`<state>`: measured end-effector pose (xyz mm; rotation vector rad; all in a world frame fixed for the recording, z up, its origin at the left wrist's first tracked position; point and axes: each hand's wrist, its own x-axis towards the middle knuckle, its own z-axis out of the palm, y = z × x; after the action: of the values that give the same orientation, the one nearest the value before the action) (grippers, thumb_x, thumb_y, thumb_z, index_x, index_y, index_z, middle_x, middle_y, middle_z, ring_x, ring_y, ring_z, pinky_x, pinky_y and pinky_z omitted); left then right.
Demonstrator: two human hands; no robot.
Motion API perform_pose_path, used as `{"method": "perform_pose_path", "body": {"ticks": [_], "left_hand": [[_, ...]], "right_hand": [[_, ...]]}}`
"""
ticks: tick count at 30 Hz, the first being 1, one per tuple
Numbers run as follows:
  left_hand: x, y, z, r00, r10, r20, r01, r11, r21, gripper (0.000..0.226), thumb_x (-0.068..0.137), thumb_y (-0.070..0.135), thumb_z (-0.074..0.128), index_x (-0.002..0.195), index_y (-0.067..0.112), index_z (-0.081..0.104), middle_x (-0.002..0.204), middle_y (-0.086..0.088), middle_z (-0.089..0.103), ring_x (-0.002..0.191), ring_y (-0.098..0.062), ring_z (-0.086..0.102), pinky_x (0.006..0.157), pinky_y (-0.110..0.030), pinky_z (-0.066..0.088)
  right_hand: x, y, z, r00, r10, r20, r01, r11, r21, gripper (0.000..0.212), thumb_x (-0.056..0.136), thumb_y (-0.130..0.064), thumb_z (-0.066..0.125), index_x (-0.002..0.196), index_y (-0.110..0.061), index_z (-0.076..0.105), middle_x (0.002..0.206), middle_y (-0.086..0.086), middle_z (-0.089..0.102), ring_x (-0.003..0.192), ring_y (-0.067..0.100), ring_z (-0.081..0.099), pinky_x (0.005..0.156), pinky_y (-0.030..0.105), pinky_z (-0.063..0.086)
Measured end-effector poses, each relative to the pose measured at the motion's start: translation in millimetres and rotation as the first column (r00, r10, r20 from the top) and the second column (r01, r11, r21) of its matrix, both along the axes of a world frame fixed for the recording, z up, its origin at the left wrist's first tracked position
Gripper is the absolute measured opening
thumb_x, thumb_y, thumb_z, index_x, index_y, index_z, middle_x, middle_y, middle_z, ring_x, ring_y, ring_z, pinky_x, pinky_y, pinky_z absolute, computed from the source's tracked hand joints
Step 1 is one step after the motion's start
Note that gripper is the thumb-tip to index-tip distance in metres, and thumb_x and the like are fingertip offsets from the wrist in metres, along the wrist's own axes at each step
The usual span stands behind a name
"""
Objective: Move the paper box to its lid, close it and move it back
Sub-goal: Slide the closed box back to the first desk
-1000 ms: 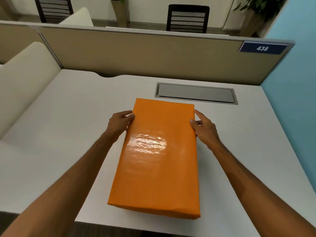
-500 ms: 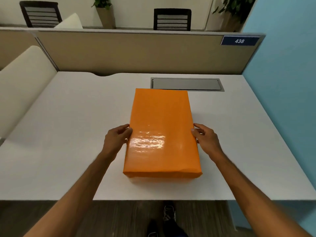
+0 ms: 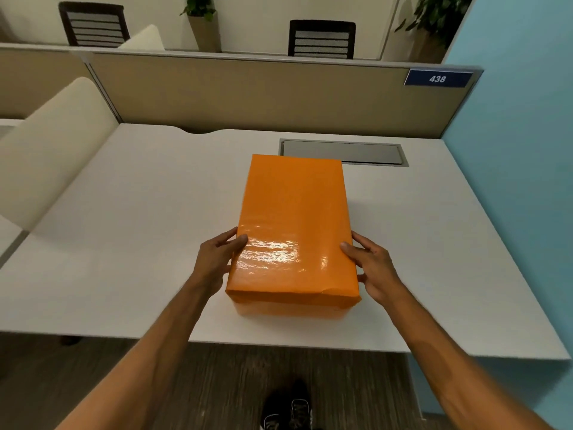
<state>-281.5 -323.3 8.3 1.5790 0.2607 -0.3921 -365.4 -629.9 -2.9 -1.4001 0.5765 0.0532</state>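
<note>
A glossy orange paper box (image 3: 294, 225) with its lid on rests on the white desk (image 3: 139, 243), long side running away from me. My left hand (image 3: 218, 260) presses against its left side near the front, thumb on the top edge. My right hand (image 3: 373, 268) holds the right side the same way. The box's near end looks slightly raised off the desk, with a pale orange band beneath it; I cannot tell whether that is the base or a reflection.
A grey cable hatch (image 3: 342, 152) is set into the desk just behind the box. A beige partition (image 3: 263, 94) closes the back, a blue wall (image 3: 521, 150) the right, a cream divider (image 3: 52, 150) the left. The desk's front edge is near the box.
The box has slid away from the front edge toward the desk's middle. Both hands moved from mid-length to the sides near its front end, still gripping it.
</note>
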Motion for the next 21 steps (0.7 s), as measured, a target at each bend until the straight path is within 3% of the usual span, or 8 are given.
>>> {"method": "perform_pose_path", "body": {"ticks": [4,9,21], "left_hand": [[2,-1,3,1.0,0.024,0.004,-0.024,1.0,0.01,0.049,0.091,0.029,0.069,0.138,0.017,0.059,0.122,-0.008,0.07,0.106,-0.032,0.068,0.084,-0.05,0.057],[6,3,16,0.997,0.057,0.06,-0.057,0.998,0.009,0.047,0.089,0.03,0.07,0.135,0.019,0.062,0.113,-0.001,0.073,0.1,-0.025,0.071,0.068,-0.037,0.056],[24,45,44,0.972,0.191,0.136,-0.194,0.981,0.009,0.046,0.091,0.029,0.069,0.135,0.018,0.062,0.119,-0.003,0.071,0.099,-0.021,0.069,0.069,-0.038,0.056]], "right_hand": [[7,-6,2,1.0,0.018,-0.007,-0.018,1.0,0.023,0.071,0.074,-0.036,0.082,0.138,-0.032,0.053,0.112,-0.007,0.071,0.102,0.019,0.068,0.065,0.04,0.057],[23,-7,9,0.998,0.051,0.026,-0.052,0.998,0.035,0.07,0.075,-0.034,0.082,0.139,-0.031,0.053,0.108,-0.01,0.071,0.101,0.017,0.068,0.063,0.04,0.057],[90,31,29,0.982,0.174,0.081,-0.177,0.983,0.045,0.07,0.072,-0.037,0.082,0.136,-0.032,0.055,0.106,-0.01,0.071,0.097,0.016,0.069,0.057,0.036,0.057]]}}
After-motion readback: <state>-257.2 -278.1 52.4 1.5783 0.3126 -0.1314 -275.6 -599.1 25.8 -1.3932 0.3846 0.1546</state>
